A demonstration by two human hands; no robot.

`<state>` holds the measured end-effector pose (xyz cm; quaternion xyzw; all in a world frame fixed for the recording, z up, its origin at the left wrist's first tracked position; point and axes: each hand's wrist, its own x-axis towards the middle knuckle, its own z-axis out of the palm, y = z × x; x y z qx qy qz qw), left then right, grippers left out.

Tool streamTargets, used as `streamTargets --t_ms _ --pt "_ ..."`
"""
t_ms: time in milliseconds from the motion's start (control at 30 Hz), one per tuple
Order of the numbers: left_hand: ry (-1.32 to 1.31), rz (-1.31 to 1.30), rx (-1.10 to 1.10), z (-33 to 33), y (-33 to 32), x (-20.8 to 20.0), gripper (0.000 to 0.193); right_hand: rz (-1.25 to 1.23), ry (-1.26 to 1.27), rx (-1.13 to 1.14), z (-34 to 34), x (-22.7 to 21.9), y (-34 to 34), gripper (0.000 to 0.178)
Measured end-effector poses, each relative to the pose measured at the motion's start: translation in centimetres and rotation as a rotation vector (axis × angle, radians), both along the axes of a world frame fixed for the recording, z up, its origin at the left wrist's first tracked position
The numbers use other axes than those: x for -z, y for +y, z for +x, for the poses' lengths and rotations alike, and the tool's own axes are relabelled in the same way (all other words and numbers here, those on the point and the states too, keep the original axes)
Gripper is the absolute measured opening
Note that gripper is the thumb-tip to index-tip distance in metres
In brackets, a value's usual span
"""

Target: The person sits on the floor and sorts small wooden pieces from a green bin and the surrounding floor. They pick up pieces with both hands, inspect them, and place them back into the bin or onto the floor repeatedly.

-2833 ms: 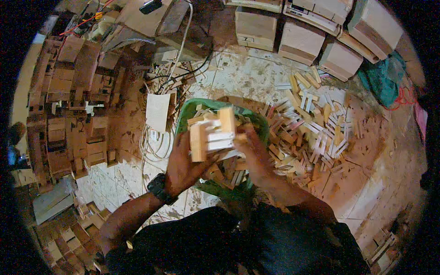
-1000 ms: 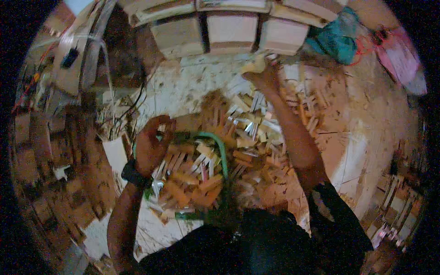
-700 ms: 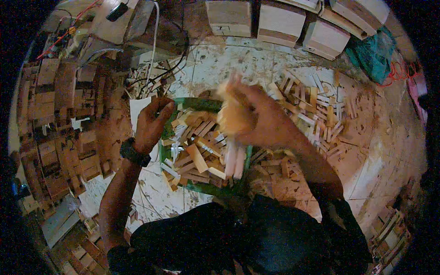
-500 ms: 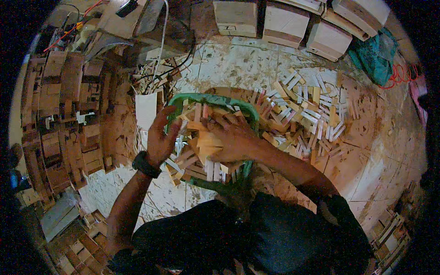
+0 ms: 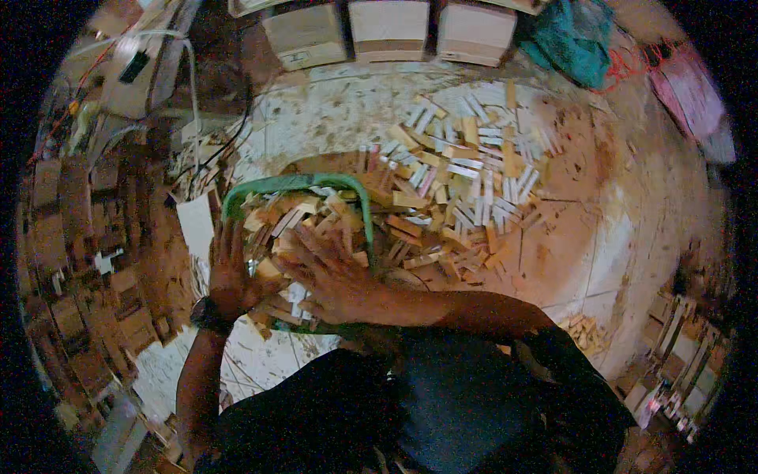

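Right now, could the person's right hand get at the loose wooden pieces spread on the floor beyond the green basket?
Probably yes. The right hand lies flat on the blocks in the green basket, and the loose wooden pieces lie just past its rim with nothing between.

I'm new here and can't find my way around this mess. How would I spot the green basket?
Start from the row of pale boxes along the far wall and come down past the loose wooden blocks scattered on the floor. The green basket sits left of that scatter, under both hands, heaped with blocks. Its curved green rim is the only green among the wood.
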<state>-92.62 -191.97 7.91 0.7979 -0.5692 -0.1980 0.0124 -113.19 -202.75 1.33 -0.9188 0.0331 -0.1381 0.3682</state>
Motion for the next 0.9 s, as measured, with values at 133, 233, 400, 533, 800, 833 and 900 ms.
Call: streamTargets --t_ms 133,233,400,533,800,833,900 --pt "-0.093 0.077 0.104 0.6 -1.7 -3.4 0.11 0.092 -0.088 -0.021 -0.2 -0.5 -2.1 0.088" --pt "0.041 0.023 -0.043 -0.4 -4.5 -5.7 0.096 0.003 -0.115 0.256 -3.1 -0.5 -7.9 0.089" --pt "0.271 -0.051 0.052 -5.2 -9.8 -2.4 0.07 -0.595 0.53 0.425 -8.3 2.3 -20.8 0.098" --pt "-0.011 -0.212 0.39 -9.4 -16.2 6.6 0.059 -0.676 0.699 0.118 -7.5 4.3 -23.6 0.065" --pt "0.127 0.431 0.366 -8.1 -25.2 19.6 0.067 -0.615 0.643 -0.018 -7.3 3.5 -25.1 0.043" --pt "0.133 0.456 0.362 -7.9 -25.5 20.2 0.068 -0.545 0.654 0.01 -7.6 3.1 -25.1 0.046" --pt "0.159 0.487 0.366 -7.8 -25.8 21.0 0.07 -0.557 0.667 0.126 -8.7 2.0 -25.2 0.054"
